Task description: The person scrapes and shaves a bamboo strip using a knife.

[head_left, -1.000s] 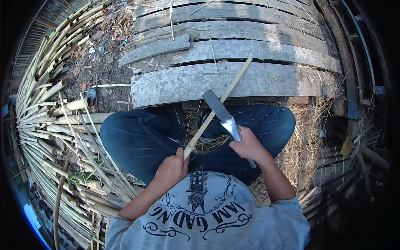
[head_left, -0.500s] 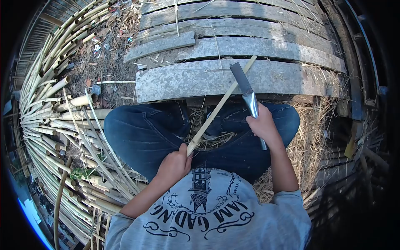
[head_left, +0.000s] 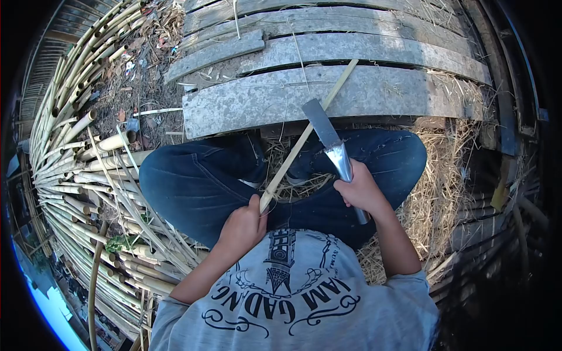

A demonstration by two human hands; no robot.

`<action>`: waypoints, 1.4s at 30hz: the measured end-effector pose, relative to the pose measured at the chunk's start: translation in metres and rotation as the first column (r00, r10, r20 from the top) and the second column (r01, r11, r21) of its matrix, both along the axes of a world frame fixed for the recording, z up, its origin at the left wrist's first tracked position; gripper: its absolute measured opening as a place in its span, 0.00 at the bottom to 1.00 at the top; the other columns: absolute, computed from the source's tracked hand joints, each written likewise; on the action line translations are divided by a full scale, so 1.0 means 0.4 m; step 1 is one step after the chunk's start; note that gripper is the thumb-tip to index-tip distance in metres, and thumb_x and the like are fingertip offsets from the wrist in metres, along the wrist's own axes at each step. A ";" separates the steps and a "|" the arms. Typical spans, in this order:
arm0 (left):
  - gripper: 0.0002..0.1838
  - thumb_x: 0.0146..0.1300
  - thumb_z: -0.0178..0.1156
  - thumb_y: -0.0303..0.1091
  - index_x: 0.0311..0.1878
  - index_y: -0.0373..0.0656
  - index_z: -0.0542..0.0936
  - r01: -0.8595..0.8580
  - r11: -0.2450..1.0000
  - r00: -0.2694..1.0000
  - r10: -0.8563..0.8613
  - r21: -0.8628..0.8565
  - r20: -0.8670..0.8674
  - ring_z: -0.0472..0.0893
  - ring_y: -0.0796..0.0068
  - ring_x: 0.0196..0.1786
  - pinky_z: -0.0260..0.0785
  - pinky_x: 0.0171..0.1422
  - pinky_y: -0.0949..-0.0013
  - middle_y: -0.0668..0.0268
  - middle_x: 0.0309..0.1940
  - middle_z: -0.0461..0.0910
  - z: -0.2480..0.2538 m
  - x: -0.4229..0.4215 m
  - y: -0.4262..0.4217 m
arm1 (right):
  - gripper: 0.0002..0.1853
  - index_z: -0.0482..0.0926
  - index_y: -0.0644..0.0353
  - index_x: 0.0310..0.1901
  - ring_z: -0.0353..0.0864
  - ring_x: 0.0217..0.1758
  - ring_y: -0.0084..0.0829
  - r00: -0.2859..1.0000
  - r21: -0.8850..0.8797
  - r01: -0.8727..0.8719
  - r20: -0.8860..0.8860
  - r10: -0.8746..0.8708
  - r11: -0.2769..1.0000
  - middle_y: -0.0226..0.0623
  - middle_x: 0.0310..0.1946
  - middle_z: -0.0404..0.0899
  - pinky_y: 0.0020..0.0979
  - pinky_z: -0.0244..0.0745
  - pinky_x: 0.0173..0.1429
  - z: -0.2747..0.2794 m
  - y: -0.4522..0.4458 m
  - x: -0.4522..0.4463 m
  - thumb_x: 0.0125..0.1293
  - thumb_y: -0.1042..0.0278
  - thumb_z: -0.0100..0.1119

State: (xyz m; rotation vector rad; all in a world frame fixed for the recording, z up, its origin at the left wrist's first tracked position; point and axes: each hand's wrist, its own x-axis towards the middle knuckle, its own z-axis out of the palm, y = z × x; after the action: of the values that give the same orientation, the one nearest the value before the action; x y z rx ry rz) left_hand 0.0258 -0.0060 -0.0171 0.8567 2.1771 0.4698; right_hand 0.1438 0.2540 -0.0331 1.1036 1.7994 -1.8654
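My left hand (head_left: 244, 225) is closed round the near end of a long pale bamboo strip (head_left: 293, 153). The strip slants up and to the right over my lap, and its far end lies over the grey plank platform (head_left: 246, 105). My right hand (head_left: 360, 187) grips the metal handle of a wide-bladed knife (head_left: 321, 124). The blade points up and to the left and overlaps the middle of the strip; whether they touch I cannot tell.
Many bamboo poles (head_left: 70, 190) are piled at the left, with thin split strips over them. A loose short board (head_left: 216, 55) lies on the platform. Straw and shavings (head_left: 442, 187) cover the ground at the right.
The knife first moved up and right along the strip, then came back down and left. My left hand keeps its hold on the strip's near end. The view has shifted slightly.
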 end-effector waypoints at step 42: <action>0.11 0.67 0.55 0.31 0.41 0.32 0.68 -0.018 0.999 0.998 0.020 -0.028 0.062 0.79 0.40 0.25 0.71 0.30 0.45 0.45 0.19 0.76 -0.007 -0.006 -0.001 | 0.18 0.68 0.67 0.49 0.71 0.12 0.23 0.987 -0.027 -0.070 0.142 0.073 0.997 0.32 0.17 0.70 0.28 0.69 0.15 0.023 0.123 -0.057 0.54 0.84 0.51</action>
State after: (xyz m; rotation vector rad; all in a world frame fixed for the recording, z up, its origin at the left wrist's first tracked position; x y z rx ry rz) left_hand 0.0234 -0.0063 -0.0198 0.7972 2.1318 0.4691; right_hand 0.1211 0.3033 -0.0238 1.1202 1.7118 -1.7149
